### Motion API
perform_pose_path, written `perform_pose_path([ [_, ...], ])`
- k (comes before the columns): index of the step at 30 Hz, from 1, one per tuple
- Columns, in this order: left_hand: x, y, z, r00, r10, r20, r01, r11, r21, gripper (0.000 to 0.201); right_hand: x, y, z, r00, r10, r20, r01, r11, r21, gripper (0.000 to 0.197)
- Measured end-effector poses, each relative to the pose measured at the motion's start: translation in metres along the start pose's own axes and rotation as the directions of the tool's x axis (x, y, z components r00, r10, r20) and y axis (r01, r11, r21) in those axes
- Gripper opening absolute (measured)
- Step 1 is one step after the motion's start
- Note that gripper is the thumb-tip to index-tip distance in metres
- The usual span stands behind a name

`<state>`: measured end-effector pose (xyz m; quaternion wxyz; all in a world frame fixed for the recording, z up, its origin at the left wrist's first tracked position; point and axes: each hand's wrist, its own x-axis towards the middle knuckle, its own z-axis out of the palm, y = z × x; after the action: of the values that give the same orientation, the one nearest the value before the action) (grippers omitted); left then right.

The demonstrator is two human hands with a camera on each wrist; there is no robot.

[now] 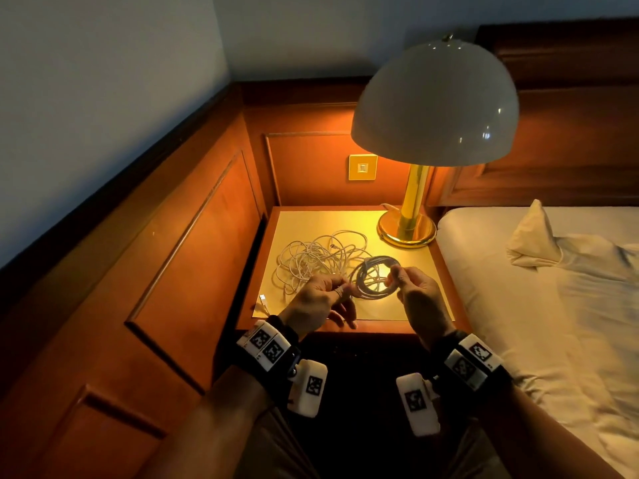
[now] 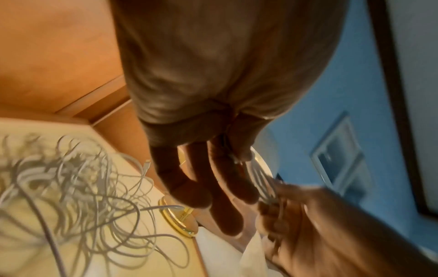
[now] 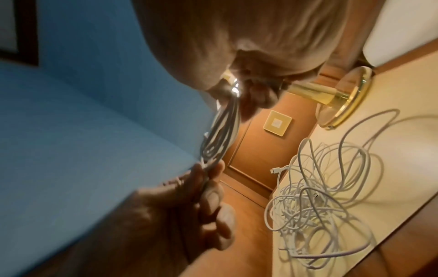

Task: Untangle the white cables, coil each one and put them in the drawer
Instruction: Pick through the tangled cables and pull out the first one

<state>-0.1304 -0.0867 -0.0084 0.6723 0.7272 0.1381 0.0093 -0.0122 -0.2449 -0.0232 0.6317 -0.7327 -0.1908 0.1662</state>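
Hands meet above the front of the nightstand (image 1: 345, 219) in the head view: the left hand (image 1: 320, 300) pinches one side of a coiled white cable (image 1: 375, 276) between thumb and fingertips, and the right hand (image 1: 416, 288) pinches the opposite side, so the coil hangs as a ring between them, clear of the tabletop. Behind it, a tangled heap of white cables (image 1: 318, 257) lies on the nightstand, with one connector end (image 1: 262, 299) lying near the front left corner. A brass lamp (image 1: 408, 229) with a pale dome shade stands at the back right, a bed (image 1: 570, 288) to its right.

Left wrist view: the left hand (image 2: 213, 168) has thumb and forefinger closed on the coil (image 2: 263, 180), the other fingers (image 2: 187, 189) extended; the right hand (image 2: 308, 224) grips the coil's far side. The heap (image 2: 83, 196) spreads below left, blurred.

Right wrist view: the right hand (image 3: 249, 90) clamps the coil (image 3: 220, 138) at the top, the left hand (image 3: 189, 206) pinches its lower end. The heap (image 3: 320, 196) rests on the tabletop beside the lamp base (image 3: 346, 95).
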Motion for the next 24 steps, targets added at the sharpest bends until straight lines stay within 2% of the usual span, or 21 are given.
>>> perform_pose_path([
  [3,-0.003,0.001,0.008,1.000,-0.001,-0.007,0.003,0.967,0.256,0.026,0.001,0.004,0.003,0.990,-0.082,-0.118,0.061,0.984,-0.170,0.030],
  [5,-0.007,0.003,0.015,1.000,0.015,0.016,-0.019,0.943,0.332,0.026,0.004,0.007,0.002,0.981,-0.100,-0.167,0.061,0.973,-0.224,0.028],
  [7,-0.009,0.005,0.022,0.998,0.003,0.069,-0.023,0.958,0.287,0.026,0.010,0.010,0.000,0.983,-0.070,-0.169,0.032,0.975,-0.221,0.025],
  [11,-0.012,0.008,0.023,0.980,-0.017,0.197,0.012,1.000,0.027,0.024,0.019,0.014,-0.003,0.993,0.019,-0.116,-0.036,0.989,-0.144,0.028],
  [12,-0.011,0.007,0.021,0.981,-0.029,0.194,0.027,1.000,0.014,0.024,0.019,0.014,-0.004,0.995,0.038,-0.096,-0.050,0.992,-0.117,0.028],
  [14,-0.007,-0.001,0.018,0.994,-0.047,0.100,0.041,0.997,0.064,0.026,0.018,0.014,-0.006,0.996,0.061,-0.071,-0.066,0.995,-0.081,0.026],
  [16,-0.005,-0.009,0.023,0.999,-0.045,-0.011,0.046,0.990,0.130,0.027,0.017,0.015,-0.009,0.998,0.032,-0.061,-0.039,0.992,-0.118,0.023],
  [17,-0.006,-0.013,0.027,0.999,-0.045,-0.025,0.048,0.990,0.129,0.027,0.017,0.017,-0.012,0.998,0.006,-0.055,-0.015,0.987,-0.160,0.023],
  [22,-0.008,-0.016,0.040,0.992,-0.005,0.129,0.002,1.000,0.026,0.026,0.019,0.031,-0.023,0.997,-0.053,-0.055,0.035,0.958,-0.286,0.021],
  [24,-0.004,-0.014,0.037,0.997,0.001,0.081,-0.007,0.997,0.083,0.026,0.020,0.034,-0.025,0.997,-0.049,-0.064,0.027,0.950,-0.310,0.021],
])
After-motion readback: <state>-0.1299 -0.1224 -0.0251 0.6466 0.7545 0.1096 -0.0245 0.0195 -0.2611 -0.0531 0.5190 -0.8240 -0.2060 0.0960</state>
